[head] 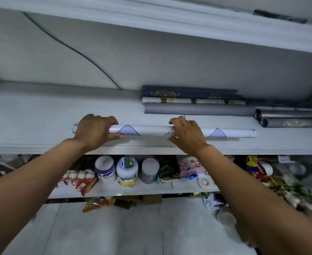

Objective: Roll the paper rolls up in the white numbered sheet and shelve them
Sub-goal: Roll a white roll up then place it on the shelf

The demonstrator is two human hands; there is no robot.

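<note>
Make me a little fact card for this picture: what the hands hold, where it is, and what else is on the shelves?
Held thing: white rolled sheet, lying sideways, with black curved lines on it
Left hand: grips the roll near its left end
Right hand: grips the roll near its middle
Place: upper shelf, near its front edge
Behind it: grey roll, silver-gold roll, dark blue patterned roll, all apart from the white one
Lower shelf: three lidded jars and packets
</note>
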